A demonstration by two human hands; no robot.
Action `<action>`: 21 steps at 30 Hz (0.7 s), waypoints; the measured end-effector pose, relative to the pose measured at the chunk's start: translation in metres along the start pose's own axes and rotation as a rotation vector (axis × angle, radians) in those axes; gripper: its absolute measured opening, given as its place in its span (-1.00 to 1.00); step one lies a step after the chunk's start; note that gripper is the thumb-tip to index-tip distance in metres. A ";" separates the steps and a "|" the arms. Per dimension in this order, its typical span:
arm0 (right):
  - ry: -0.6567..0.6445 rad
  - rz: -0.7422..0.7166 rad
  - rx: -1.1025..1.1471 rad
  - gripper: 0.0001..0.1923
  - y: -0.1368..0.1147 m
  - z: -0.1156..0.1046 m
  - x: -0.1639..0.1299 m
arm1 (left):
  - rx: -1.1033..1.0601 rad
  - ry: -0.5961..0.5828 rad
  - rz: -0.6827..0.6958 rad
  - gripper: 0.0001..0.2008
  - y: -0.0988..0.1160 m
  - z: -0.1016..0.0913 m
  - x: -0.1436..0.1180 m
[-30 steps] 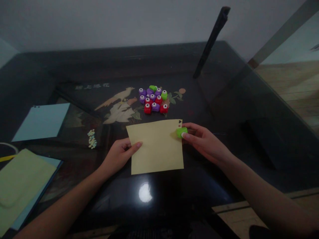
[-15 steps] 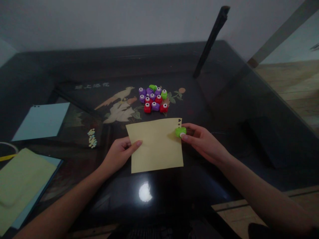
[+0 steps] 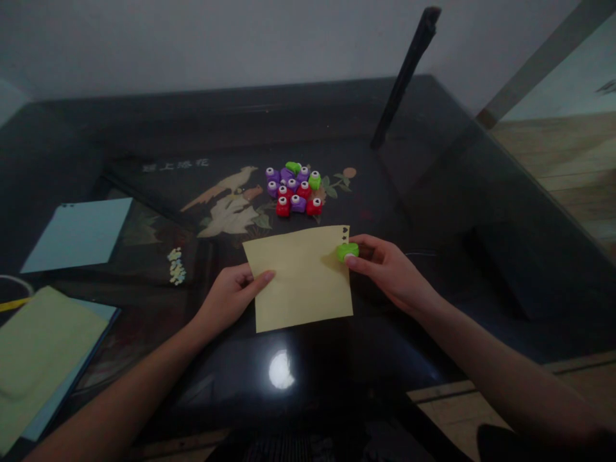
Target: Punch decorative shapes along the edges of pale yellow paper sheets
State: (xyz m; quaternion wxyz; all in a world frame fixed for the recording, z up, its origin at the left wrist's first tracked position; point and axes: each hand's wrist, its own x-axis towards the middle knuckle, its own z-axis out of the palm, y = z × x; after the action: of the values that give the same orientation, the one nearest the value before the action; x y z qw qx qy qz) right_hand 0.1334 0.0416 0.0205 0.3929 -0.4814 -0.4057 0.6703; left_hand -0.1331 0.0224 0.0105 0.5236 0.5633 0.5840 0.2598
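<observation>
My left hand [image 3: 235, 292] pinches the left edge of a yellow sheet of paper [image 3: 303, 289], thumb on top and fingers underneath. At the sheet's right edge, my right hand [image 3: 387, 269] grips a green paper punch [image 3: 347, 251], its thumb on the white button. The punch sits over the paper's edge, just below two small cut-out shapes, a heart and a star-like one, in the upper right corner. Beyond the sheet stands a cluster of red, purple and green paper punches [image 3: 298, 204] with white buttons.
Small paper cut-outs [image 3: 176, 266] lie in a little pile left of my left hand. A light blue sheet [image 3: 79, 234] with punched holes lies farther left, above a stack of paper [image 3: 48, 359]. A dark stick [image 3: 404, 80] rises at the back right of the glossy table [image 3: 231, 398].
The hold of both hands is the same. The paper's right side and the punch have shifted very slightly, and the whole view has moved a little.
</observation>
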 end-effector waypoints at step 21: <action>0.034 -0.046 -0.072 -0.74 0.000 0.002 0.001 | -0.039 -0.024 -0.010 -0.73 -0.001 0.000 0.001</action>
State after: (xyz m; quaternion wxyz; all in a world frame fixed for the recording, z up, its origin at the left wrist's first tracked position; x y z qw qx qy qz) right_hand 0.1316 0.0423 0.0200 0.3976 -0.4972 -0.4336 0.6378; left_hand -0.1330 0.0230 0.0093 0.5426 0.5530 0.5756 0.2616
